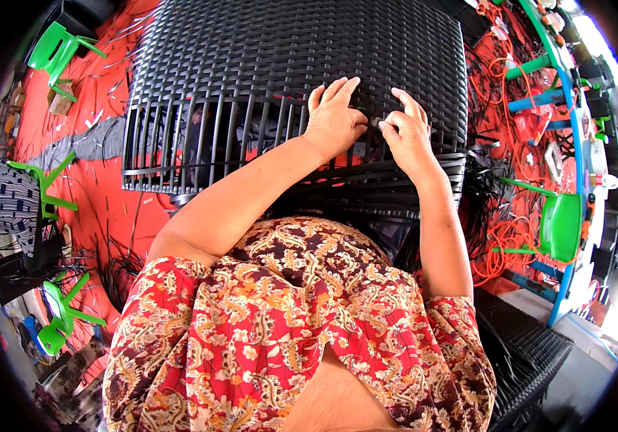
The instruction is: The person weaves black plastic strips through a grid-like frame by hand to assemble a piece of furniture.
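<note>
A black woven panel (294, 50) of flat plastic strips lies on a frame in front of me. Toward me the weave ends, and bare parallel strips (211, 137) run on to the frame's near edge. At the weave's edge, right of the middle, my left hand (335, 121) has thumb and a finger closed on a black strip, its other fingers splayed over the weave. Close to its right, my right hand (408, 137) pinches there too, with other fingers raised. Much of the strip is hidden by my fingers. Loose black strips (352, 183) hang in a bundle below both hands.
Green plastic chairs (55, 54) stand on the red floor (111, 209) at the left. A blue rack frame (566, 237), another green chair (561, 227) and tangled orange strands (507, 245) are at the right. Black wickerwork (532, 338) sits at my lower right.
</note>
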Action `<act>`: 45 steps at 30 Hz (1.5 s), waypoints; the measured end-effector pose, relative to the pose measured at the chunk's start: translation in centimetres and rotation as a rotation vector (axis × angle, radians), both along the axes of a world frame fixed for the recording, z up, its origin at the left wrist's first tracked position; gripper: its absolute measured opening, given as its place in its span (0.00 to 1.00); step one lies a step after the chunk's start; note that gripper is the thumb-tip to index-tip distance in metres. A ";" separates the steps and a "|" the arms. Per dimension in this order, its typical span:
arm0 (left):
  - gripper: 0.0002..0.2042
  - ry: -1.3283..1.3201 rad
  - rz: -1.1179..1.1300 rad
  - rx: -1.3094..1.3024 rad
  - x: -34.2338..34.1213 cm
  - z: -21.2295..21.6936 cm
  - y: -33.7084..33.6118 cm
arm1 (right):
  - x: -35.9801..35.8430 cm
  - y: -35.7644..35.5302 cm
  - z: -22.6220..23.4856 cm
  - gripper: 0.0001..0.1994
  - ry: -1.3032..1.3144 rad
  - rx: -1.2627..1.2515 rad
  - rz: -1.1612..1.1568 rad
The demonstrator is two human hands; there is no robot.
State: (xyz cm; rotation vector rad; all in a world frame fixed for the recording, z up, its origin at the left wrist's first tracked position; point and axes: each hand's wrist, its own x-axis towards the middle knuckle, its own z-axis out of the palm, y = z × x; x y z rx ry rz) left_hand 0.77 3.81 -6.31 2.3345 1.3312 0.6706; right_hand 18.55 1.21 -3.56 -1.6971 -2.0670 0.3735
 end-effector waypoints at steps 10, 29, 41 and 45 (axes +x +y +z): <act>0.04 -0.545 -0.023 -0.339 -4.4 1.7 0.1 | -2.3 0.0 -0.4 0.07 0.094 0.055 0.030; 0.05 -0.102 0.131 -0.036 -4.0 -0.3 0.8 | -3.6 1.5 -0.9 0.05 0.038 0.055 0.039; 0.08 -0.186 0.116 -0.032 -9.7 0.6 -0.6 | -6.8 2.2 -0.7 0.07 0.171 0.021 0.141; 0.11 0.114 0.147 0.129 -9.3 0.4 -1.5 | -6.4 2.6 -0.7 0.08 0.265 -0.040 0.121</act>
